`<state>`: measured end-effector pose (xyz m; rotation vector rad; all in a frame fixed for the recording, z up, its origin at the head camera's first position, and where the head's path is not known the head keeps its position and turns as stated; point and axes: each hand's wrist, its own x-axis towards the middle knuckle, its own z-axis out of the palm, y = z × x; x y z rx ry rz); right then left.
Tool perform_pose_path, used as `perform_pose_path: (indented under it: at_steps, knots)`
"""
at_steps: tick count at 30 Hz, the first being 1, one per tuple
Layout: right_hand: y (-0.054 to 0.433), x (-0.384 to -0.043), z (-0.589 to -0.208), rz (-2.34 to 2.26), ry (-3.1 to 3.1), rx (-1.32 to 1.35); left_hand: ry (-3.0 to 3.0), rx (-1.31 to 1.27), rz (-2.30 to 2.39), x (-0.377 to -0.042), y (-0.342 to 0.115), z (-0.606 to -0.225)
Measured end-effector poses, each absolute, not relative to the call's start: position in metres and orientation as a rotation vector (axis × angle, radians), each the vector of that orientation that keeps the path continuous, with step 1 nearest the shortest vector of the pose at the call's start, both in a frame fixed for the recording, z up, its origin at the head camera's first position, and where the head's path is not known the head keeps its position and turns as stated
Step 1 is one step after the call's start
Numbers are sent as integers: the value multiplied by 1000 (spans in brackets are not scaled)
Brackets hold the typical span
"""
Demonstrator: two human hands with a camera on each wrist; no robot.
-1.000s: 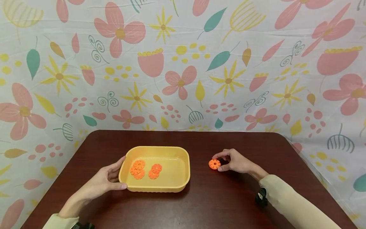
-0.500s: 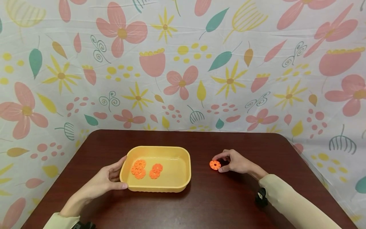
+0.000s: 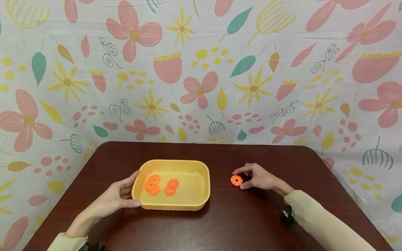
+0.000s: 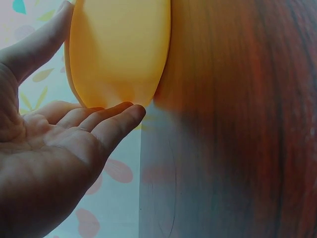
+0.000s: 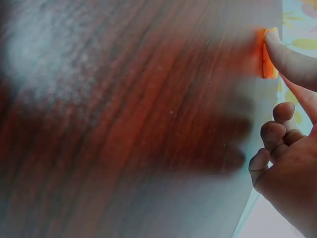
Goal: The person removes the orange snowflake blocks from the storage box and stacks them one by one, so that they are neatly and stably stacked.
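Note:
On the table, a yellow plastic tray [image 3: 191,184] holds several orange notched flower discs [image 3: 154,180], gathered in two overlapping groups in its left half. My left hand [image 3: 108,200] grips the tray's left end, thumb at the near corner and fingers at the far one. In the left wrist view the fingertips touch the outer wall of the tray [image 4: 119,54]. To the right of the tray, my right hand [image 3: 260,177] pinches an orange notched flower disc [image 3: 232,182] between thumb and index finger. The right wrist view shows that disc [image 5: 270,62] edge-on at the table surface, partly behind the thumb.
The dark brown wooden table [image 3: 176,230] has rounded far corners. A white cloth [image 3: 201,125] printed with flowers and leaves hangs behind it. Black straps [image 3: 287,216] are worn at both wrists, by the light sleeves.
Both hands keep their holds, and the tray and discs stay in place. Only a slight shift of the head view shows.

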<state>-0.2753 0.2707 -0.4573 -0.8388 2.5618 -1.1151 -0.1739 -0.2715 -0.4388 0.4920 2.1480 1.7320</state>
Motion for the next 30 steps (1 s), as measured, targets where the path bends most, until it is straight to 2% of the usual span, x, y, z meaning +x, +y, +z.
perform_pose_path:
  at_steps: [18, 30]
  knots:
    - [268, -276, -439, -1076, 2553, -863, 2155, 480, 1727, -174, -271, -439]
    - [230, -270, -402, -1017, 2567, -955, 2167, 484, 1720, -174, -273, -440]
